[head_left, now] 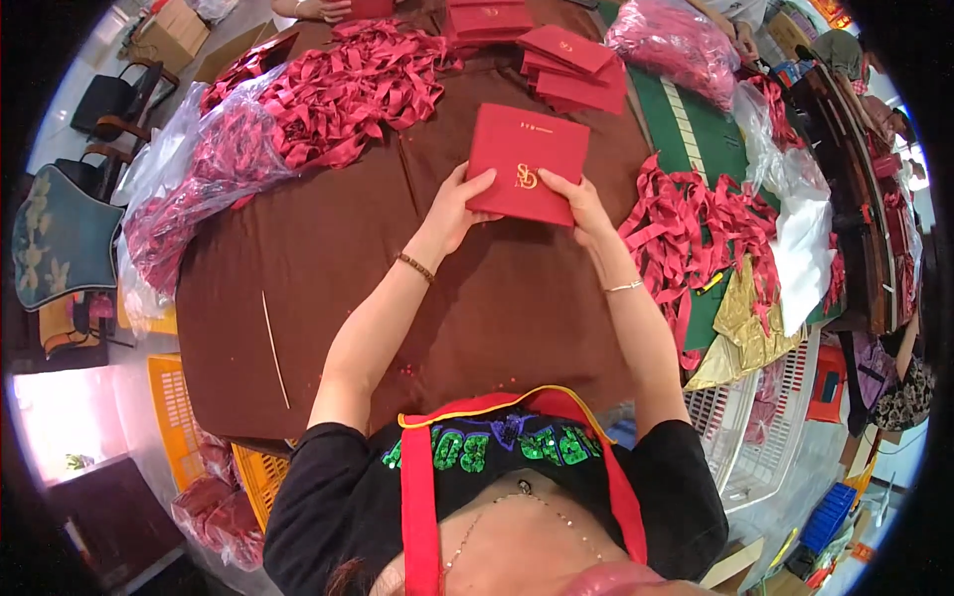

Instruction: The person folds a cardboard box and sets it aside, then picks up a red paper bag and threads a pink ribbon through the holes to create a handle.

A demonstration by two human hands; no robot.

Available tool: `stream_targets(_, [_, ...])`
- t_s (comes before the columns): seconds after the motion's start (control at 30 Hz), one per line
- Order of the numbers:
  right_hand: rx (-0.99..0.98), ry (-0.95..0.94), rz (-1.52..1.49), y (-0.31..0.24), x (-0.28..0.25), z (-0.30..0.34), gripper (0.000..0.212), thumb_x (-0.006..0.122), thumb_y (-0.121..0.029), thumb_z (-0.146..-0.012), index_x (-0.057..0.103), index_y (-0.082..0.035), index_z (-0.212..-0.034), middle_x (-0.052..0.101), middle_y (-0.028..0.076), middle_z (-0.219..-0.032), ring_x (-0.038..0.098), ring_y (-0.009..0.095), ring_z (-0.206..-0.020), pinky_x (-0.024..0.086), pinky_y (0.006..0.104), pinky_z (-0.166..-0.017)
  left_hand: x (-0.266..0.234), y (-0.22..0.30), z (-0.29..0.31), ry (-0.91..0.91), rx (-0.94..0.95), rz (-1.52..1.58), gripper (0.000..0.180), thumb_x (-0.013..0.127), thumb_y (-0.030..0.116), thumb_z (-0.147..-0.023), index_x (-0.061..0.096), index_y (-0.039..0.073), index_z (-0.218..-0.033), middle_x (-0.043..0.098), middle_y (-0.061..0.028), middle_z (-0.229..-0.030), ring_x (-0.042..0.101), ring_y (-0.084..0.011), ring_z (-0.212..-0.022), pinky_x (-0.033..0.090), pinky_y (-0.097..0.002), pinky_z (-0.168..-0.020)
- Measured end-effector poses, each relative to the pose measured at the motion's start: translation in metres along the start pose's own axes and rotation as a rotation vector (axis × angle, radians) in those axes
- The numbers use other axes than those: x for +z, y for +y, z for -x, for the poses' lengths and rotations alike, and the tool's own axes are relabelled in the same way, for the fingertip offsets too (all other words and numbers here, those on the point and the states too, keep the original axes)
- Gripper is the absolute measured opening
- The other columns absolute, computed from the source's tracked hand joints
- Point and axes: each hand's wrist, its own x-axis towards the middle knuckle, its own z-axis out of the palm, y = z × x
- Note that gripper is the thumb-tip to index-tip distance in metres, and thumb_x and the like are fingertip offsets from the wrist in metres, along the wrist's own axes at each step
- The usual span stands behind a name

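A flat, square red folder or box point(527, 149) with gold marking is held up over the brown tablecloth. My left hand point(459, 204) grips its lower left corner, thumb on the front face. At the lower right edge my right hand point(584, 204) holds it the same way. The fingers behind the red piece are hidden, and I cannot tell whether it opens. Just beyond it lies a stack of similar red pieces point(576, 74), slightly fanned.
A heap of red ribbons point(348, 94) spills from a clear bag at the far left. More red ribbons point(696, 238) lie on the green mat at right, beside gold cloth point(740, 323). Another person's hand point(323, 10) shows at the far edge. Yellow crates point(174, 417) stand below left.
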Motion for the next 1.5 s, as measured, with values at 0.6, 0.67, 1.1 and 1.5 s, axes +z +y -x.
stream_targets(0.6, [-0.249,0.219,0.066,-0.069,-0.051,-0.069,0.026,0.057,-0.014,-0.087,0.052,-0.003,-0.111,0.061,0.005,-0.09,0.059,0.013,-0.075,0.05,0.0267,-0.063,-0.039,0.009,-0.056,0.395,0.177,-0.265,0.043,0.065,0.01,-0.08,0.047,0.0,-0.117,0.06,-0.0111,-0.106,0.061,-0.0204,-0.09,0.051,-0.0364,-0.076])
stream_targets(0.67, [-0.284,0.214,0.171,-0.089,-0.041,-0.085,0.026,0.058,-0.013,-0.086,0.054,-0.001,-0.109,0.06,0.007,-0.092,0.059,0.013,-0.075,0.051,0.0268,-0.062,-0.045,0.007,-0.061,0.413,0.28,-0.262,0.05,0.065,0.006,-0.079,0.043,-0.005,-0.122,0.058,-0.0115,-0.11,0.059,-0.0201,-0.096,0.048,-0.0311,-0.083])
stream_targets(1.1, [-0.754,0.267,1.797,-0.122,-0.047,-0.162,0.05,0.066,-0.035,-0.073,0.055,-0.026,-0.121,0.044,0.01,-0.135,0.045,0.033,-0.119,0.04,0.04,-0.097,-0.008,0.041,-0.097,0.705,0.911,-1.401,0.046,0.066,0.021,-0.074,0.053,0.015,-0.118,0.05,-0.0104,-0.122,0.039,-0.0305,-0.119,0.028,-0.0471,-0.099])
stream_targets(1.5, [-0.706,0.007,1.36,-0.103,-0.103,-0.181,0.054,0.062,-0.04,-0.081,0.054,-0.008,-0.123,0.045,0.016,-0.133,0.04,0.026,-0.126,0.031,0.035,-0.103,0.059,0.093,-0.248,0.496,0.287,-1.458,0.054,0.058,0.043,-0.079,0.058,0.001,-0.113,0.058,-0.0213,-0.114,0.054,-0.0331,-0.11,0.043,-0.0395,-0.091])
